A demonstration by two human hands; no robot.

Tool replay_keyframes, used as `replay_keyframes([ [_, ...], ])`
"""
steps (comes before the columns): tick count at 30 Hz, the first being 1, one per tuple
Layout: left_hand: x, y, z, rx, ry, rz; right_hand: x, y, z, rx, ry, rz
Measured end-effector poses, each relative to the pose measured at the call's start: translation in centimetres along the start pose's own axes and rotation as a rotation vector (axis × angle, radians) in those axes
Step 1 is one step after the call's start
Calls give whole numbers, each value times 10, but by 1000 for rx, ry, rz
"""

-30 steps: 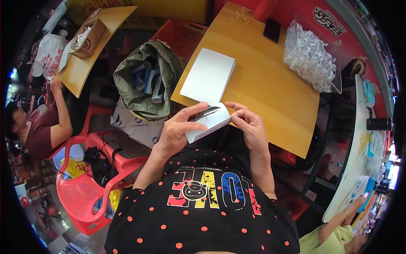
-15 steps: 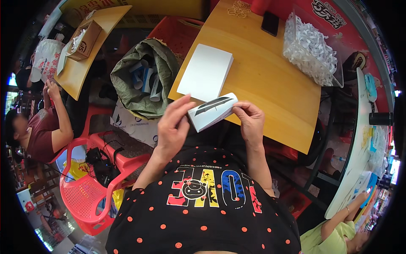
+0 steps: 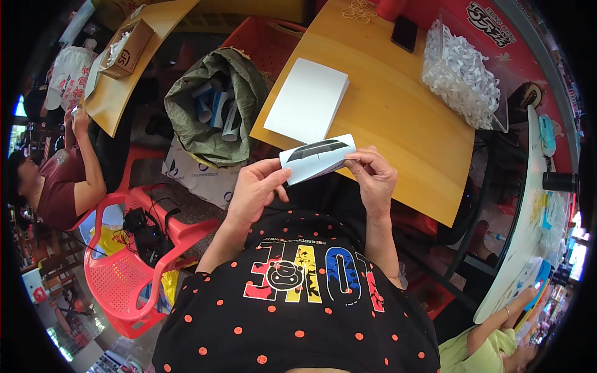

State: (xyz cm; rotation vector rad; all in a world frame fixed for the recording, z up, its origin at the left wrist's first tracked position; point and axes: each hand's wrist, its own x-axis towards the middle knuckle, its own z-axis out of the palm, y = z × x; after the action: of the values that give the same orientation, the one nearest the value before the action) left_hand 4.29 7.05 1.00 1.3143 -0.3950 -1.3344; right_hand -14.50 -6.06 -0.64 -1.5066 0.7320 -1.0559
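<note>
Between my two hands is a curled sheet of white paper (image 3: pixel 318 155) with a dark umbrella printed on it. My left hand (image 3: pixel 258 186) pinches its left end between thumb and fingers. At the right end, the thumb and fingers of my right hand (image 3: pixel 372 174) are closed on the paper's edge. The sheet hangs in front of the near edge of a wooden table (image 3: pixel 398 118). Just beyond it, a stack of blank white sheets (image 3: pixel 306 99) lies on the table top.
A green sack (image 3: pixel 186 118) with several rolled papers (image 3: pixel 231 124) stands left of the table. On the table are a clear bin of white paper strips (image 3: pixel 463 74), a phone (image 3: pixel 404 33) and rubber bands (image 3: pixel 359 10). A red chair (image 3: pixel 118 280) stands left. Other people sit on both sides.
My left hand has come in from beside the sheet and now grips its left end. The sheet has turned so the printed umbrella faces up more fully.
</note>
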Motion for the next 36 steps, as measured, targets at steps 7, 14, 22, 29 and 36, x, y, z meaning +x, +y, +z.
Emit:
replay_keyframes([
  [7, 5, -6, 3, -113, -144, -131, -6, 7, -1, 150, 38, 154],
  [14, 7, -16, 14, -170, -141, -2, -6, 18, -1, 238, 106, 252],
  [22, 14, -23, 13, -17, -36, 109, 2, 14, 4, 300, 54, 353],
  [29, 17, -25, 11, -68, -33, 55, 6, 27, -6, 381, -58, 455],
  [36, 20, -33, 6, -256, -91, 27, 11, 25, -3, 457, -87, 459],
])
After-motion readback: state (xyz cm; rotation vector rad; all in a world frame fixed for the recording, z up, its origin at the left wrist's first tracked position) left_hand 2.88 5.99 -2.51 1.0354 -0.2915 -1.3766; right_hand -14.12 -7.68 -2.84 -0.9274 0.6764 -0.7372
